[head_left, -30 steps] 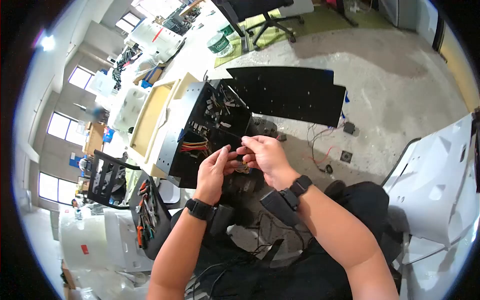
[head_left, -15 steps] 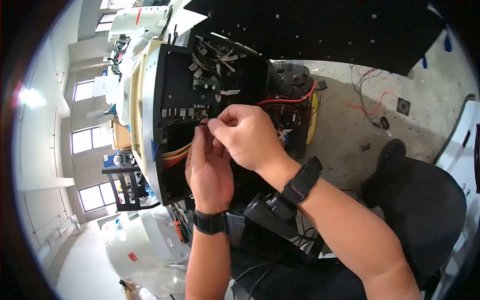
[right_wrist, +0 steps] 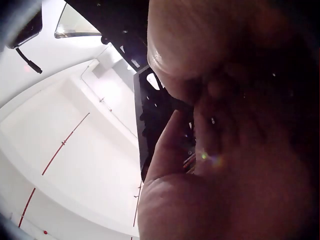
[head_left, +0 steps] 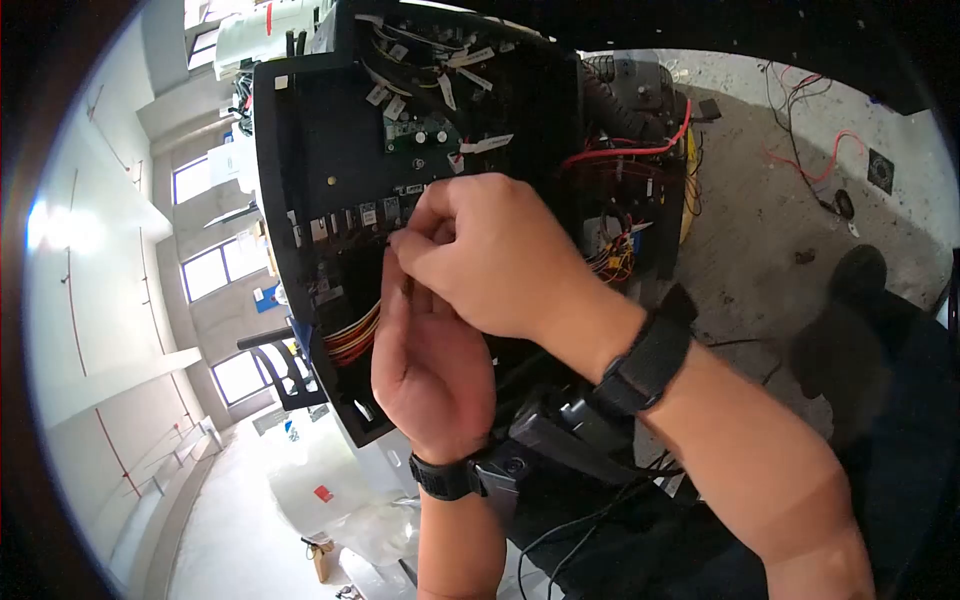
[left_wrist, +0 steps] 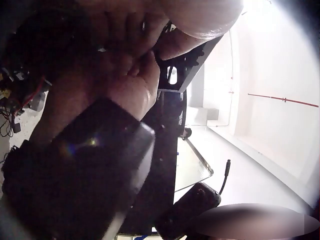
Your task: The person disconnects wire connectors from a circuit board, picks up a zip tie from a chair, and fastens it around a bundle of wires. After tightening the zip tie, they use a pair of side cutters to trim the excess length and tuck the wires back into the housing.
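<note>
Both hands meet in front of a black metal electronics box point(head_left: 300, 130). My right hand point(head_left: 490, 260) has thumb and forefinger pinched at the tips around a small dark piece point(head_left: 393, 240), mostly hidden by the fingers; I cannot tell what it is. My left hand point(head_left: 435, 375) is turned palm up just below, its fingers fairly straight and reaching up to the right fingertips. In the right wrist view the left thumb point(right_wrist: 167, 147) stands apart from the left fingers. Just beyond the fingertips runs a row of connectors point(head_left: 368, 216). Orange, red and white wires point(head_left: 352, 338) lie left of the left hand.
A green circuit board point(head_left: 415, 135) with labelled cables is mounted deeper in the box. A thick red cable point(head_left: 640, 150) leads out on the right, above a bundle of coloured wires point(head_left: 618, 262). A black panel point(head_left: 740, 25) spans the top. Loose wires and a fan point(head_left: 880, 170) lie on the floor.
The head view has moved closer to the box. Both hands have gone from in front of the opening to beside the connector row, and the left palm has turned upward.
</note>
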A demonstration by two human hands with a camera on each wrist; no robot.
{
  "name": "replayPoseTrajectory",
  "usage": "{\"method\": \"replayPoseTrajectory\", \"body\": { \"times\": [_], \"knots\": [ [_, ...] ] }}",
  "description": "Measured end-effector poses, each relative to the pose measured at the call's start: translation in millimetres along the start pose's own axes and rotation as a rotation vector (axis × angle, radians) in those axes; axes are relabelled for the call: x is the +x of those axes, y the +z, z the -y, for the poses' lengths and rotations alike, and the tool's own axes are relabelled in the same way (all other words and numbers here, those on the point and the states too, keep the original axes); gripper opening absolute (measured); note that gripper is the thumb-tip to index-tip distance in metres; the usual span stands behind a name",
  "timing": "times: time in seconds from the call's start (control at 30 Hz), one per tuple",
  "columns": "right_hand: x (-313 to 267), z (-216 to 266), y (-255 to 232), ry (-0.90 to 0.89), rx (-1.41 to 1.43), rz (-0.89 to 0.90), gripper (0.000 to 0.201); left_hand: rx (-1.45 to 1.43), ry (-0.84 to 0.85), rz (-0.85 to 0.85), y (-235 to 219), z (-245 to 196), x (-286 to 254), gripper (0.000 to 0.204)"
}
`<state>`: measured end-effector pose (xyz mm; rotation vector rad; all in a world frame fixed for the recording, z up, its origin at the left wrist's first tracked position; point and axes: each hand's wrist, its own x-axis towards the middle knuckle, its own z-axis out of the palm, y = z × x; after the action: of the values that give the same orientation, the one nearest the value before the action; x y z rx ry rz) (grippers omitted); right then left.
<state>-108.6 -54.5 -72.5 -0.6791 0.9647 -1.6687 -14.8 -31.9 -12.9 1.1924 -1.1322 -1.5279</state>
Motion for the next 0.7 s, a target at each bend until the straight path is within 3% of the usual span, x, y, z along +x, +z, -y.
{"method": "replayPoseTrajectory", "body": {
  "times": [0.17,0.37,0.7],
  "knots": [
    [6.2,-4.2,-13.0,0.027,-0.029,0.146,0.022,0.115,0.044,0.065,-7.7,3.6,-0.7,0.053],
    [11.2,-9.5,-24.4,-0.018,-0.026,0.186,0.021,0.152,0.068,0.148,-14.7,0.0,0.6,0.060],
    [5.7,-15.0,-14.9,-0.020,0.038,0.074,0.020,0.140,0.087,0.111,-4.4,-1.1,-3.4,0.068]
  ]
}}
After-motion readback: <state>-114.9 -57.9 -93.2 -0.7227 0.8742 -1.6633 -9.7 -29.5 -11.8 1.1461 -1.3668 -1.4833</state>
